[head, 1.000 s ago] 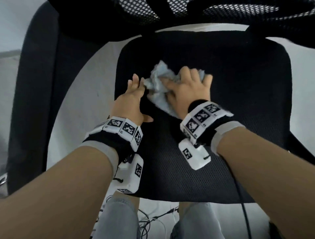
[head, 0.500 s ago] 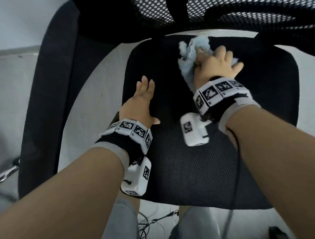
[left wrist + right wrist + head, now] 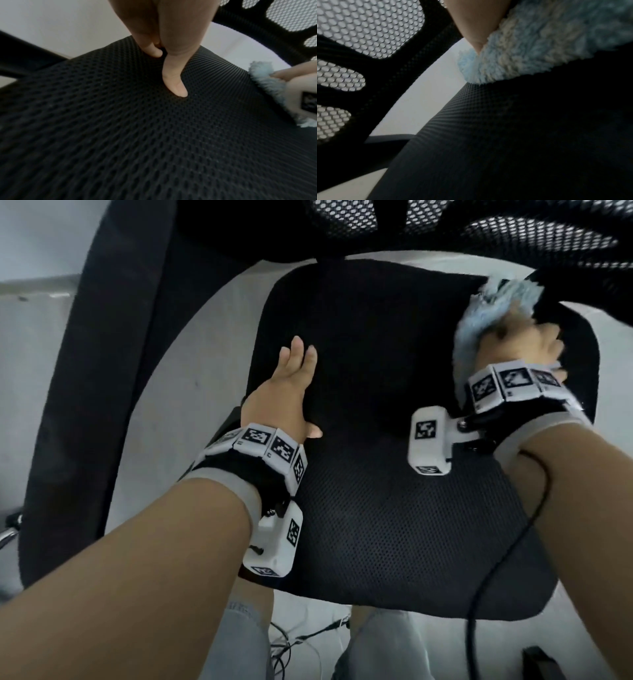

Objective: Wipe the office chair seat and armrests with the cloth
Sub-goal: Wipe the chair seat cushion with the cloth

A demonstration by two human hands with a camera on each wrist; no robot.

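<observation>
The black mesh chair seat (image 3: 376, 508) fills the middle of the head view. At its far right corner my right hand (image 3: 524, 337) grips a fluffy light-blue cloth (image 3: 486, 309) and presses it onto the seat; the hand is blurred. The cloth (image 3: 539, 44) bulges out under my palm in the right wrist view, and the cloth (image 3: 267, 81) shows at the right edge of the left wrist view. My left hand (image 3: 291, 381) lies flat on the seat's left edge, fingers straight, thumb (image 3: 175, 83) on the mesh.
The black left armrest (image 3: 85, 405) runs down the left side. The mesh backrest (image 3: 411, 224) hangs over the seat's far edge. Cables (image 3: 294, 642) lie on the floor below the front edge, between my knees. A black cord (image 3: 496, 570) trails from my right wrist.
My right hand has swept the cloth from the seat's middle to its far right corner. My left hand has stayed flat on the left edge.
</observation>
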